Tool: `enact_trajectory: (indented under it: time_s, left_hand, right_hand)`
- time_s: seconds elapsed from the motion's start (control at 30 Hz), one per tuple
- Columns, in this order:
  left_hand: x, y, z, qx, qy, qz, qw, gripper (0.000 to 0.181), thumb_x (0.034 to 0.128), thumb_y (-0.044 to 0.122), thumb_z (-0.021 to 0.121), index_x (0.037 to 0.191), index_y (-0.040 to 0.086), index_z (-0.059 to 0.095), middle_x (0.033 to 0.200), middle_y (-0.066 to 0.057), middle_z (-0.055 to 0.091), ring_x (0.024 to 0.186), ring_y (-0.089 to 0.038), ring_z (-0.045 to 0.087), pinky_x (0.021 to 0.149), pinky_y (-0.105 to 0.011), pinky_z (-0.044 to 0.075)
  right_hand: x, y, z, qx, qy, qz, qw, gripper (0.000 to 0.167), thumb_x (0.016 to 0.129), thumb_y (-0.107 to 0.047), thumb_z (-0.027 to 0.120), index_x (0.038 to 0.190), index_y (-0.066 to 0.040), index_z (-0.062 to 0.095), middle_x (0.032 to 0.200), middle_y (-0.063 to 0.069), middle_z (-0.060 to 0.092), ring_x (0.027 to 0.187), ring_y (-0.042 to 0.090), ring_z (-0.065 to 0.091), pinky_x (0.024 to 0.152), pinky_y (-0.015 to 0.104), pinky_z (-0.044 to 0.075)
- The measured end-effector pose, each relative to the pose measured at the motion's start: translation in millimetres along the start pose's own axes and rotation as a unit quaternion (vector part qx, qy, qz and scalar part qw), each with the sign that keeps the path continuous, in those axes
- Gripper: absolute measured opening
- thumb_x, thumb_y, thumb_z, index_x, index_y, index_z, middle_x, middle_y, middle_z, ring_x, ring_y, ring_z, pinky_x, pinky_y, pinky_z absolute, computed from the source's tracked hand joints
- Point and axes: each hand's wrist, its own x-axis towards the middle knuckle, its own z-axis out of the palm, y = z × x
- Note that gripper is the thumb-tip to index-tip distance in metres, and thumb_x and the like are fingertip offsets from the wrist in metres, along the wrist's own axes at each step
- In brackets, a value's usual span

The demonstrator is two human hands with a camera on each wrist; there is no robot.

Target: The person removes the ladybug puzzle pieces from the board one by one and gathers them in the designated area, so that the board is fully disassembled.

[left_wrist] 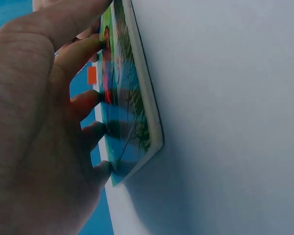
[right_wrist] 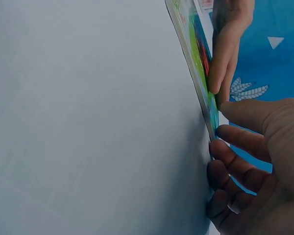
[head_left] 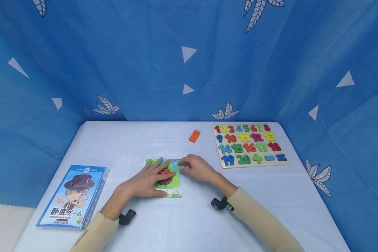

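Closest to the viewer, two beige sleeves cross the front of the white-covered table [head_left: 176, 224]: the left sleeve [head_left: 96, 232], marked with dark lettering, and the plain right sleeve [head_left: 261, 220]. A small black curved device sits at each wrist, the left device [head_left: 127, 217] and the right device [head_left: 219, 203].

Beyond the left sleeve, a blue-and-white card-game box [head_left: 74, 196] lies on its back at the table's left side, showing a cartoon figure in a dark hat and the words "UNDERCOVER GAME".

Between the two hands, around the middle of the table, lies a flat, square, glossy picture board [head_left: 174, 183] with a pale, thick edge. It pictures a red ladybug [head_left: 165, 181] on green, with grass along its near border. The left hand [head_left: 145, 181] is spread across the board's left part, its fingers fanned and fingertips resting on the picture. The right hand [head_left: 198, 168] is at the far right corner, fingers bent, thumb and index finger slightly apart at the board's edge; whether they pinch a piece, I cannot tell.

Farther back on the right, well apart from the board, is a pale wooden number tray [head_left: 239, 166] filled with coloured numerals and signs. Left of its far part lies a small orange rectangular block [head_left: 194, 136]. Behind everything hangs a blue curtain [head_left: 151, 70] printed with white triangles and leaves.
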Motion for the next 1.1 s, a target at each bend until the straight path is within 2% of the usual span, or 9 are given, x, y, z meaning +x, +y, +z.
enact_trajectory:
  time_s: [0.23, 0.47, 0.83, 1.1]
  left_hand:
    - [6.1, -0.7, -0.5, -0.007, -0.013, -0.012, 0.9998, 0.082, 0.0829, 0.066, 0.07, 0.154, 0.037, 0.042, 0.169, -0.009, 0.013, 0.155, -0.039, 0.004, 0.117, -0.07, 0.009]
    - [7.9, -0.8, 0.3, -0.018, -0.02, -0.002, 0.9996, 0.079, 0.0835, 0.065, 0.07, 0.152, 0.038, 0.043, 0.169, -0.012, 0.011, 0.154, -0.041, 0.002, 0.115, -0.073, 0.008]
    - [8.4, -1.8, -1.6, -0.029, -0.028, -0.015, 0.9991, 0.078, 0.0827, 0.065, 0.071, 0.151, 0.04, 0.044, 0.17, -0.009, 0.007, 0.155, -0.039, -0.002, 0.116, -0.072, 0.005]
    - [8.7, -4.5, 0.9, -0.033, -0.025, -0.01, 0.9991, 0.077, 0.0826, 0.065, 0.071, 0.151, 0.04, 0.045, 0.17, -0.009, 0.006, 0.155, -0.04, -0.003, 0.115, -0.073, 0.005]
  right_hand:
    - [5.3, -5.3, 3.4, -0.035, -0.002, 0.029, 0.999, 0.035, 0.094, -0.032, 0.072, 0.125, -0.018, 0.07, 0.091, -0.01, 0.058, 0.081, 0.009, 0.054, 0.071, 0.024, 0.047]
    - [2.5, -10.9, 5.9, -0.051, 0.006, 0.04, 0.9979, 0.039, 0.091, -0.033, 0.075, 0.125, -0.015, 0.069, 0.09, -0.008, 0.057, 0.08, 0.009, 0.053, 0.069, 0.024, 0.046]
    - [4.6, -13.4, 10.3, -0.026, 0.032, 0.052, 0.9978, 0.036, 0.091, -0.032, 0.074, 0.121, -0.013, 0.072, 0.088, -0.009, 0.058, 0.078, 0.009, 0.054, 0.067, 0.024, 0.046]
    - [6.8, -14.2, 10.5, 0.0, 0.036, 0.059, 0.9976, 0.032, 0.091, -0.028, 0.074, 0.119, -0.011, 0.073, 0.087, -0.008, 0.059, 0.076, 0.009, 0.055, 0.066, 0.025, 0.046]
